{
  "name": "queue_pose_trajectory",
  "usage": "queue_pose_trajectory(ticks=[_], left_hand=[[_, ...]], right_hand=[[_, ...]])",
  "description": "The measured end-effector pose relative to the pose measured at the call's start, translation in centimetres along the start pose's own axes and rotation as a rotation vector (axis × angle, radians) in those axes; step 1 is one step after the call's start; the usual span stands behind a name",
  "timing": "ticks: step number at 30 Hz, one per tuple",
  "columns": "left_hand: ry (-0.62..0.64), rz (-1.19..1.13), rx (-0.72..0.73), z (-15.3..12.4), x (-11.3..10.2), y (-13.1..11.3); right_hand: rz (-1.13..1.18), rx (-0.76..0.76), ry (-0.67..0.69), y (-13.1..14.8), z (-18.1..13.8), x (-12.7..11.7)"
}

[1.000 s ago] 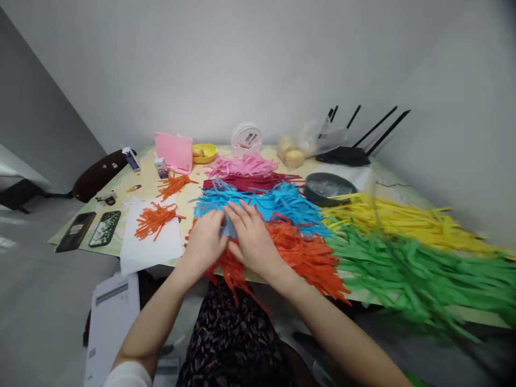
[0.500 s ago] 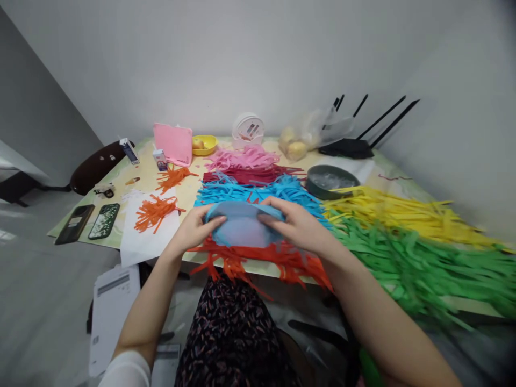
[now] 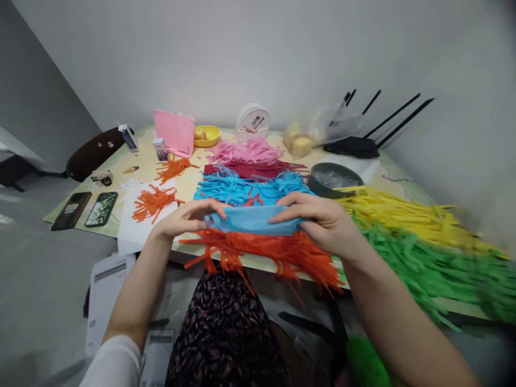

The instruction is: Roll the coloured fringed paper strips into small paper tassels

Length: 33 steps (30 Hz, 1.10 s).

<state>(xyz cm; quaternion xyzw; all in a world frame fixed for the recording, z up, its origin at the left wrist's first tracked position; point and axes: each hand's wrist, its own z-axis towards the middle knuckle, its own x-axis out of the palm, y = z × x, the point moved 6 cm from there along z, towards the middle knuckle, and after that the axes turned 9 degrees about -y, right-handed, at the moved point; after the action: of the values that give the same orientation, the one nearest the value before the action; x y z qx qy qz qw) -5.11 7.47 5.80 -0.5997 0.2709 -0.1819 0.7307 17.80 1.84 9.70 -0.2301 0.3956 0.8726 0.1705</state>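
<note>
Between my hands is a folded sheet of light-blue tissue paper (image 3: 253, 219), stretched sideways above the table's front edge. My left hand (image 3: 189, 217) pinches its left end, and my right hand (image 3: 318, 217) grips its right end with the fingers on top. Directly below the sheet lies a bundle of orange tissue fringe (image 3: 274, 244), its strips hanging over the table edge. Behind the sheet is a pile of blue fringe (image 3: 226, 188), with dark red fringe (image 3: 258, 170) and pink fringe (image 3: 245, 151) farther back.
Yellow fringe (image 3: 403, 211) and green fringe (image 3: 407, 258) cover the right side, near a dark green round tin (image 3: 336, 188). Orange tassels (image 3: 151, 203), a white sheet (image 3: 127, 234) and two phones, one with a floral case (image 3: 101, 209), are leftward. A pink tablet case (image 3: 175, 131) stands behind.
The blue sheet has gone from a wide, drooping shape to a narrower, flatter band. My right hand has shifted right and its fingers now lie over the front of the sheet.
</note>
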Motion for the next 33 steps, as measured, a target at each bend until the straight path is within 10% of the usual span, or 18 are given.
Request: queue_pose_trajectory(ticks=[7,15,21,33], left_hand=[[0.109,0.468,0.116,3.9,2.8,-2.0],[0.105,0.852,0.141,5.0,3.7,-2.5],[0.077,0.82,0.113,5.1,4.0,-2.8],[0.214,0.553,-0.079,5.4,3.0,-2.8]], right_hand=[[-0.289,-0.239,0.195,2.7,0.2,0.3],[-0.321,-0.028,0.327,0.3,0.4,0.1],[-0.444,0.182,0.445,-1.1,3.1,3.1],[-0.269,0.12,0.589,-0.3,4.6,2.5]])
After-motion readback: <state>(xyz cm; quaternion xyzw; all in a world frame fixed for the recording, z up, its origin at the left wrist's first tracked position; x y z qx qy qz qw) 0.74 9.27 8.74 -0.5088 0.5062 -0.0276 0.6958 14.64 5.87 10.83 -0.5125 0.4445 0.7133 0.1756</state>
